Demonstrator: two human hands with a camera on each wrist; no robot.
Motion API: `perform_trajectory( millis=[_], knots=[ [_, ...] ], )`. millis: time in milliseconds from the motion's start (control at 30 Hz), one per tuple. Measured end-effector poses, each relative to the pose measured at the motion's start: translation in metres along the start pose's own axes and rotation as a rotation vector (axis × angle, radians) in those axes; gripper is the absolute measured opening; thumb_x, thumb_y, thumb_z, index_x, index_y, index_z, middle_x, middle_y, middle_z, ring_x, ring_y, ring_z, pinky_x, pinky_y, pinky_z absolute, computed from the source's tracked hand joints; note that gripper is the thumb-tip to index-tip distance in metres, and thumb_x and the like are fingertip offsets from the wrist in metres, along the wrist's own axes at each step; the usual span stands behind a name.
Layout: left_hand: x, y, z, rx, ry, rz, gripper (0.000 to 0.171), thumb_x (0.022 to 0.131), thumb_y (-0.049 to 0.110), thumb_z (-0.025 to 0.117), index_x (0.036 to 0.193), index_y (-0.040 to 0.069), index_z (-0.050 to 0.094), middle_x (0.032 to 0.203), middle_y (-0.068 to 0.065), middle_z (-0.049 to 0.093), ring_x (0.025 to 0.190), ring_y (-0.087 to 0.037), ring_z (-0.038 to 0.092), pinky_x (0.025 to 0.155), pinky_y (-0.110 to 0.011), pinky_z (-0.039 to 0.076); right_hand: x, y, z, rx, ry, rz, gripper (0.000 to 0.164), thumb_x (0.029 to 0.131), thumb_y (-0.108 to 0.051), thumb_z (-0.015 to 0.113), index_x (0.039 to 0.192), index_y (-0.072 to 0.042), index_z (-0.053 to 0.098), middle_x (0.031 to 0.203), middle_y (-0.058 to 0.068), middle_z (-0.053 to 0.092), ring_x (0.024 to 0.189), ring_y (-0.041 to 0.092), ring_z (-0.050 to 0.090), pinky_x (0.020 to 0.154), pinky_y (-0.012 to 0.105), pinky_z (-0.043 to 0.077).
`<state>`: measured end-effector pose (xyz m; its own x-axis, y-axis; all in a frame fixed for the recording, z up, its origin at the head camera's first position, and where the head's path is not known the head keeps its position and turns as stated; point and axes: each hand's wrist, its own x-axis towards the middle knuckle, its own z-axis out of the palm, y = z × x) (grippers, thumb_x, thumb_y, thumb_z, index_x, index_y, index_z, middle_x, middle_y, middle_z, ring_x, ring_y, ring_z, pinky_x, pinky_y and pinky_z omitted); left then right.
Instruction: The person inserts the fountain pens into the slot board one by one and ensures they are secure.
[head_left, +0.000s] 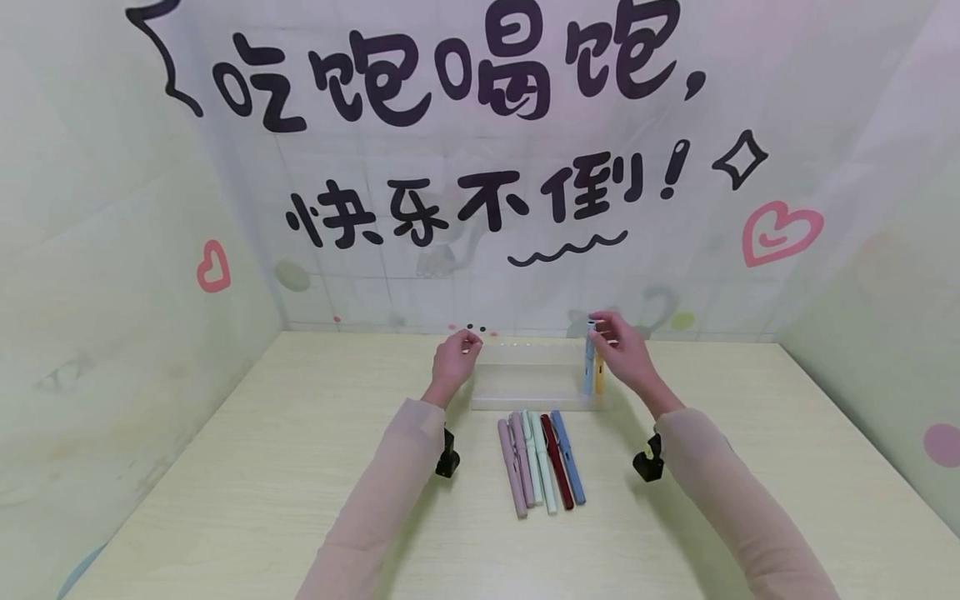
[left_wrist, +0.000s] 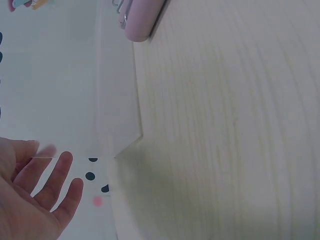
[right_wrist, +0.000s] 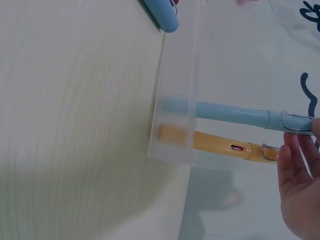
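Right wrist | 1 light-blue pen | clip end in right hand

The light blue pen stands upright in the clear holder. The orange pen stands also upright, just beside it, nearer the holder's right end. Before the holder, six pens lie side by side on the bench: two purple, two pale green, one dark red, one blue.

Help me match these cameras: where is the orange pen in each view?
Head: orange pen right of centre, beside the light-blue pen.
Left wrist: orange pen in the top-left corner, only partly showing.
Right wrist: orange pen right of centre, below the light-blue pen.
Shared landmark: clear holder.
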<state>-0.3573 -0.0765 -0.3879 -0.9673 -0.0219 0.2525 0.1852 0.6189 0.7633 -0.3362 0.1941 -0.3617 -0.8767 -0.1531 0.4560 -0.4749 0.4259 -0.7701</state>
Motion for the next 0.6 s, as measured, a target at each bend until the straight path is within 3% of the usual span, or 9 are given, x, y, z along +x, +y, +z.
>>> perform_trajectory(
  millis=[167, 333, 600],
  knots=[
    [0.001, 0.000, -0.001, 0.000, 0.001, -0.002, 0.014, 0.089, 0.014, 0.051, 0.095, 0.005, 0.059, 0.100, -0.010, 0.063, 0.097, -0.025, 0.056, 0.080, -0.039, 0.043, 0.004, 0.006, 0.000, -0.060, 0.035, 0.001, 0.028, 0.089, -0.013, 0.053, 0.113, 0.002, 0.053, 0.092, 0.015, 0.055, 0.079, 0.024, 0.052, 0.066, 0.033, 0.044],
    [0.001, 0.000, -0.001, 0.000, 0.002, -0.002, 0.014, 0.089, 0.014, 0.051, 0.095, 0.005, 0.059, 0.100, -0.010, 0.063, 0.098, -0.025, 0.056, 0.080, -0.038, 0.043, 0.008, 0.005, -0.001, -0.115, 0.040, 0.034, 0.027, 0.087, -0.015, 0.056, 0.111, -0.002, 0.057, 0.067, 0.008, 0.047, 0.057, 0.018, 0.040, 0.048, 0.027, 0.035],
    [0.001, -0.001, 0.001, 0.000, 0.000, -0.001, 0.014, 0.089, 0.014, 0.052, 0.095, 0.005, 0.059, 0.099, -0.011, 0.063, 0.098, -0.026, 0.056, 0.080, -0.038, 0.043, 0.013, 0.009, 0.000, -0.098, 0.039, 0.082, 0.028, 0.087, -0.013, 0.057, 0.112, -0.001, 0.058, 0.057, 0.004, 0.040, 0.048, 0.014, 0.034, 0.044, 0.026, 0.031]
  ],
)
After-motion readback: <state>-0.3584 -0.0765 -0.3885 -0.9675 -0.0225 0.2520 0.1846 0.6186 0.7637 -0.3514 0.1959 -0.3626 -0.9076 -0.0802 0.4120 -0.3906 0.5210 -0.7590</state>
